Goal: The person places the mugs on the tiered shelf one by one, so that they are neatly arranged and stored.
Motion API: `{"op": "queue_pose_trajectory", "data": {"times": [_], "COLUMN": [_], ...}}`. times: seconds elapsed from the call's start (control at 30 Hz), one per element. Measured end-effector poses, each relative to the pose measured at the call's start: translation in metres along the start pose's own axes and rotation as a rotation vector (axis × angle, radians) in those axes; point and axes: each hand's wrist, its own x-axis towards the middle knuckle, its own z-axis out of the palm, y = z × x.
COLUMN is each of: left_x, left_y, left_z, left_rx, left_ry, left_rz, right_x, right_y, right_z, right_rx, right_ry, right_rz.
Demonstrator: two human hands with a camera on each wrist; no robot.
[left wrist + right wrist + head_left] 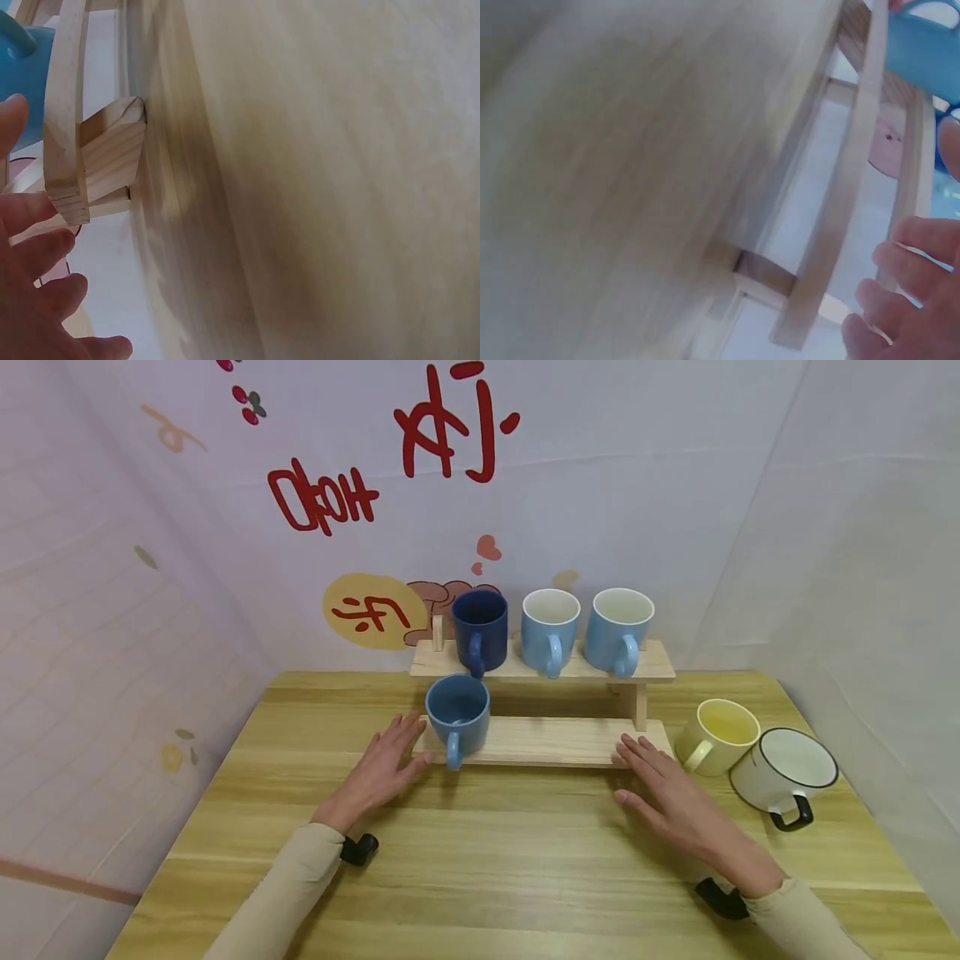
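A two-tier wooden rack (555, 742) stands on the table. On the left of its lower board sits a medium-blue mug (471, 737), handle to the front. My left hand (381, 768) is at the board's left end, fingers spread; in the left wrist view its index fingertip meets the front board's end (66, 172). At the right end lies my right hand (671, 802), fingers extended, holding no mug; whether it touches the wood is unclear. The upper board bears a navy mug (491, 647) and two light-blue mugs (534, 643) with white insides.
Right of the rack, a pale yellow mug (720, 756) stands beside a white mug (761, 781) with black rim and handle. A wood-grain table (480, 868) extends in front. A white printed cloth (637, 485) hangs behind the rack.
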Motion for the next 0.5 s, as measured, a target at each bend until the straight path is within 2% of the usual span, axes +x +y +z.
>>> {"op": "queue_pose_trajectory", "data": {"times": [0.3, 0.5], "left_x": [0.000, 0.001], "left_y": [-0.002, -0.003], "left_z": [0.003, 0.002], "left_rx": [0.010, 0.003], "left_ry": [-0.009, -0.004], "left_rz": [0.008, 0.012], "right_x": [-0.023, -0.042], "right_y": [0.000, 0.002], "right_z": [-0.028, -0.036], "right_rx": [0.019, 0.035], "right_ry": [0.188, 0.290], "right_rz": [0.077, 0.161]}}
